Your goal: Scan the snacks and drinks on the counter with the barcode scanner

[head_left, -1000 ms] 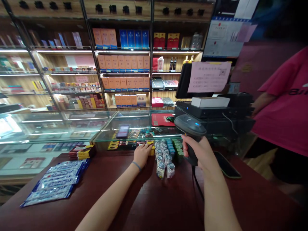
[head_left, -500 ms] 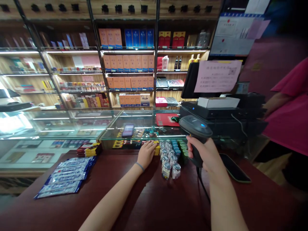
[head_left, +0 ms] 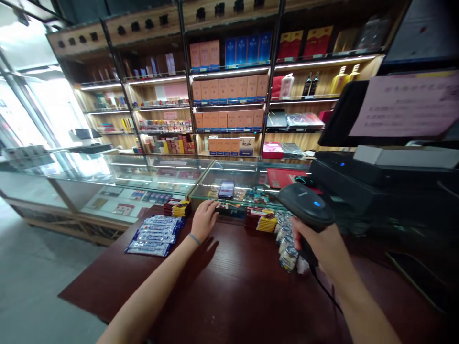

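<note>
Counter (head_left: 233, 286) sits nearest, with the glass case (head_left: 143, 177) along its far edge, running off left. A phone (head_left: 226, 189) lies on the case top, just beyond the left hand (head_left: 204, 217), which rests against the case's near edge. Flat packets (head_left: 156, 234) lie on the counter's left end, with a stack of bars (head_left: 177, 208) behind them against the case. A second stack (head_left: 261, 220) sits right of the left hand, and small jars (head_left: 287, 239) are clustered just right of it. The right hand (head_left: 322, 243) grips the scanner (head_left: 304, 205) above the jars. The register (head_left: 376, 172) is to the right, with the monitor (head_left: 344, 114) above it and a paper sheet (head_left: 405, 105) on the monitor's back. Shelves (head_left: 229, 95) stand behind the case.
</note>
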A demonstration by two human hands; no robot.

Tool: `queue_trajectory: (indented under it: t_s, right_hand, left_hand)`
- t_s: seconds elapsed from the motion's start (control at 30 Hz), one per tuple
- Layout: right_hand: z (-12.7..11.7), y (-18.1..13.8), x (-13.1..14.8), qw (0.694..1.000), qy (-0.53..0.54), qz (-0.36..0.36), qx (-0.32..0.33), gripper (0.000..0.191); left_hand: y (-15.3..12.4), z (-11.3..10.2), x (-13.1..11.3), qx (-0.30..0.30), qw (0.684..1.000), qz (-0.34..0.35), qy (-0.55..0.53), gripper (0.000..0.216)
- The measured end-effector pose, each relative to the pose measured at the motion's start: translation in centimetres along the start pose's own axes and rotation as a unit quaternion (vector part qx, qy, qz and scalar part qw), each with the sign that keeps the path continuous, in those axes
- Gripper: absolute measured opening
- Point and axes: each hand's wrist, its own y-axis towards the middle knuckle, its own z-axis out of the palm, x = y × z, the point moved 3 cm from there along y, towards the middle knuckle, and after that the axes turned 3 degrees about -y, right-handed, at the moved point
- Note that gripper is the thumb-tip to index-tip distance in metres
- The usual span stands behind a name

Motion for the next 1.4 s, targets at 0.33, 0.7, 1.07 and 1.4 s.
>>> queue_trajectory:
  t_s: [0.33, 0.7, 1.07, 1.4]
  right_hand:
    - [7.6, -2.5, -3.1, 0.993, -0.028, 0.045, 0.102, 0.029]
    - [14.3, -3.9, -8.0, 0.983, -0.025, 0.026, 0.178, 0.044]
    - [14.8, -3.6, -9.9, 0.978, -0.061, 0.006, 0.198, 0.043]
    - [13.2, -3.2, -7.5, 0.99, -0.045, 0.017, 0.13, 0.036]
  left_hand:
    - [-4.0, -5.9, 9.0, 0.058, 0.988, -0.091, 0.112, 0.048]
    - [-4.0, -6.1, 12.0, 0.165, 0.943, -0.162, 0.241, 0.065]
    - [-3.4, -6.9, 11.7, 0.156, 0.961, -0.121, 0.196, 0.044]
    - [-4.1, -3.2, 3.6, -0.162, 0.902, -0.297, -0.27, 0.029]
